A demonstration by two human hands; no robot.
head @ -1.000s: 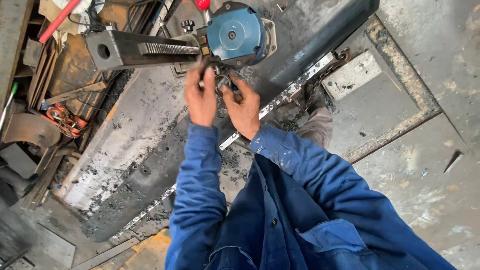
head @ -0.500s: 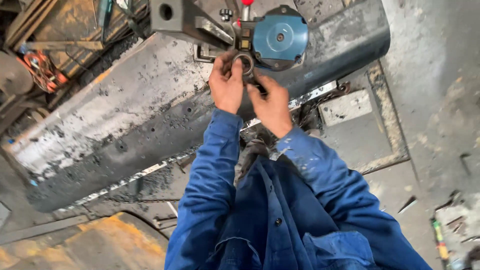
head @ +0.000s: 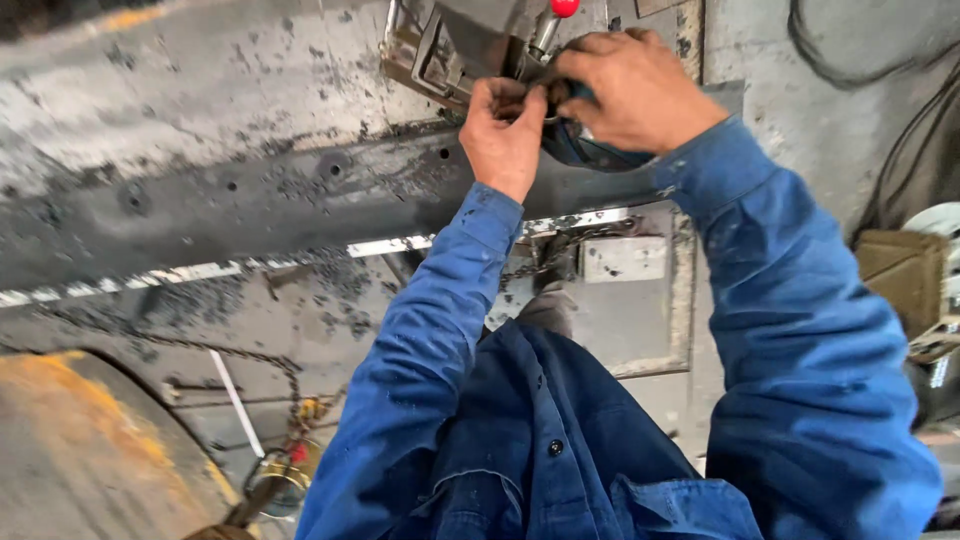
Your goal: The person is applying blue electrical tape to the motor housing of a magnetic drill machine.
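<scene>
Blue sleeves run up from the bottom of the head view, both arms extended forward and converging at a machine part near the top edge. The left hand (head: 503, 135) is raised with the wrist straight, fingers curled tight into a near-fist against the underside of the grey metal housing (head: 470, 45); what the fingers pinch is hidden behind them. The right hand (head: 630, 85) comes in from the right with the elbow bent and the wrist cocked inward, palm down, fingers wrapped over a rounded blue motor body (head: 590, 152) — only a dark sliver of it shows below the palm. The two hands touch at the fingertips. A red knob (head: 565, 7) on a bright metal stem stands just above them at the frame edge.

Under the hands lies a long scorched steel beam (head: 250, 190), running left to right, with several small holes in its dark face. Below it — a floor plate (head: 640, 300) in a metal frame, a chain (head: 250, 358) on the floor, and dark cables (head: 900, 130) at the right.
</scene>
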